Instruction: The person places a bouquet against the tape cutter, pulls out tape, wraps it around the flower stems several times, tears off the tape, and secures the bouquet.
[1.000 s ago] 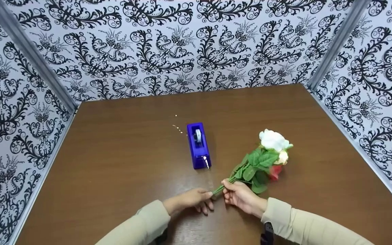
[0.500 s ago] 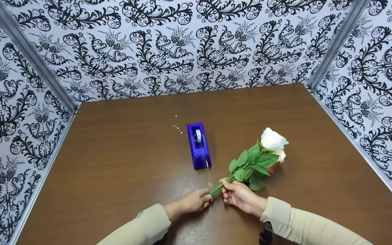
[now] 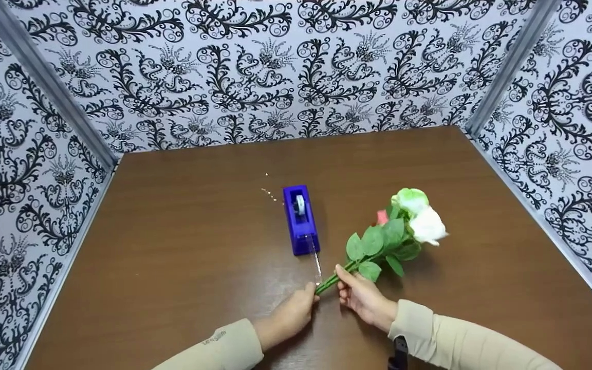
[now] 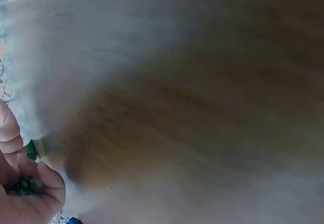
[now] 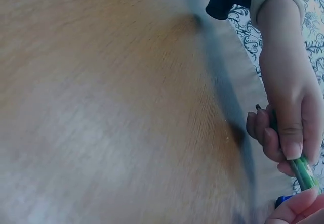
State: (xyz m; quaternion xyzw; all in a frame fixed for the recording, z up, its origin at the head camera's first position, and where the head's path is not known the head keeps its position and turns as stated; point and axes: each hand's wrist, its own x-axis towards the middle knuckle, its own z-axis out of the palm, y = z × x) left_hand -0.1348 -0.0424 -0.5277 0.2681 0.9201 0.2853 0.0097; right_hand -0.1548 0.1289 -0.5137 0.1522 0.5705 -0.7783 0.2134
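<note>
A bunch of roses lies diagonally between my hands, its green stems [image 3: 329, 281] toward me. At its far end are a white rose [image 3: 428, 225], a greenish-white bloom [image 3: 412, 199] and a pinkish-red one [image 3: 382, 217]. My left hand [image 3: 291, 313] grips the stem ends, also visible in the left wrist view as cut stems [image 4: 28, 185]. Higher up, under the leaves [image 3: 373, 241], my right hand [image 3: 365, 297] pinches the stems between thumb and fingers. From a blue tape dispenser [image 3: 303, 241], a clear strip of tape [image 3: 317, 264] stretches to the stems beside my left fingers.
The dispenser stands on the brown wooden table [image 3: 183, 231], forward of my left hand. Patterned walls [image 3: 275, 67] enclose its back and sides. A few small bright marks [image 3: 269, 194] show left of the dispenser.
The bunch has turned about its stems: the red bloom has gone from the right side to the left, and the greenish bloom has appeared. My left hand has regripped the stem ends.
</note>
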